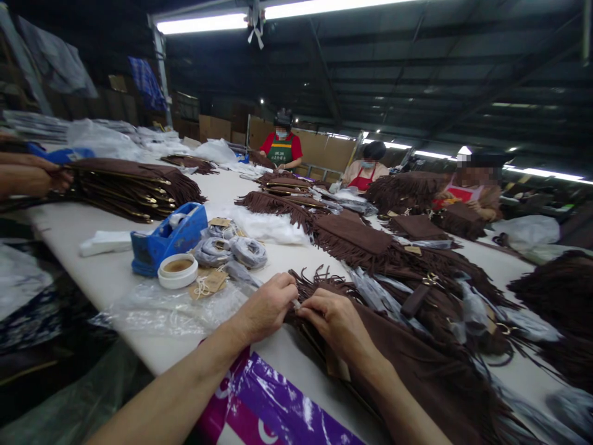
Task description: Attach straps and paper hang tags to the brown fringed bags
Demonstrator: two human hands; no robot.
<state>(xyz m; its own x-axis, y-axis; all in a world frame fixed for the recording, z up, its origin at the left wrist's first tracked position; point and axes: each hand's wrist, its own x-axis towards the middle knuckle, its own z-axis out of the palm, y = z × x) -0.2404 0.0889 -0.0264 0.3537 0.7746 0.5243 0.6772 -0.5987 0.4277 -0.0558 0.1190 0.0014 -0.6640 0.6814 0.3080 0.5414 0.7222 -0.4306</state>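
My left hand (271,306) is closed in a pinch at the edge of a brown fringed bag (407,371). Facing it, my right hand (336,318) pinches at the same spot, its wrist over the bag. A tiny pale bit (296,304) shows between the fingertips; its kind is too small to make out. Thin brown fringe strips (319,281) stick up just behind the fingers. Under my right hand a tan paper tag (337,364) hangs by the bag's edge. A shiny purple plastic bag (282,395) lies below my forearms.
Left of my hands are a blue tape dispenser (169,238), a white round tub (178,271), coiled wrapped straps (248,251) and clear plastic. Stacked brown pieces (130,185) lie beside another person's hand (32,175). More fringed bags (356,238) cover the right; co-workers (283,145) work beyond.
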